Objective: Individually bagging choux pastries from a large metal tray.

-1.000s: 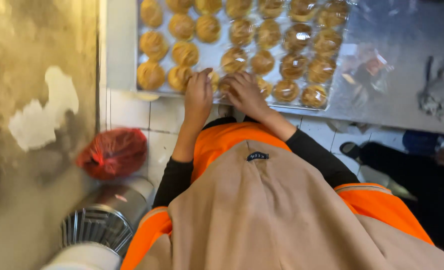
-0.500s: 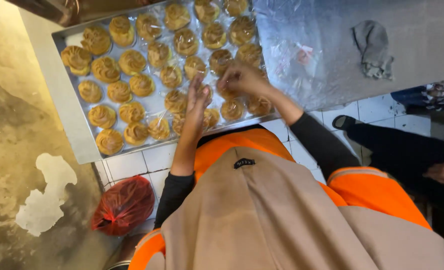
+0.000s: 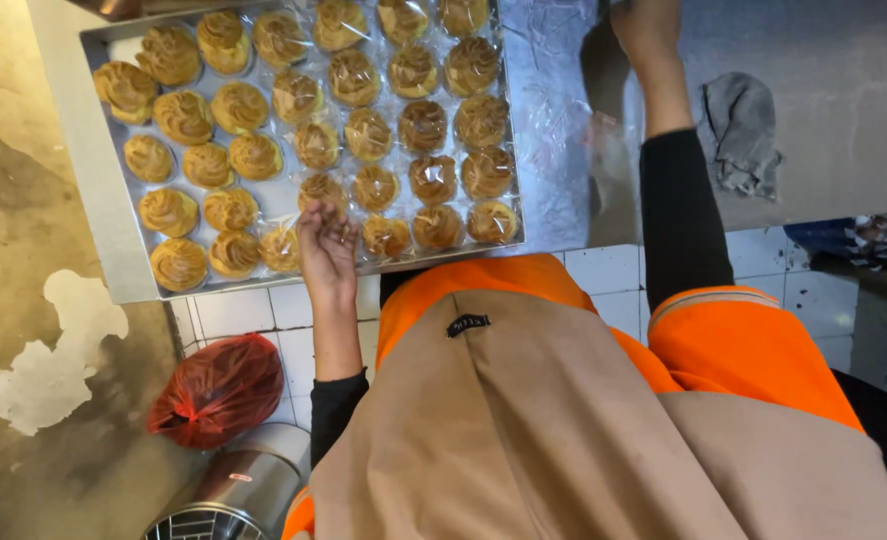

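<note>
Head view: left hand (image 3: 325,240), fingers loosely apart, rests on clear-wrapped golden swirl pastries (image 3: 315,190) at 12 o'clock; right hand (image 3: 647,30), grip indiscernible, reaches well away at 2 o'clock

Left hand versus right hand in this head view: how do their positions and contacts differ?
The left hand rests on the near edge of the metal tray, fingers curled over wrapped pastries. The right hand is stretched far out over the steel counter, clear of the tray, partly cut off by the frame's top edge; its grip cannot be told. Both arms wear black sleeves.
</note>
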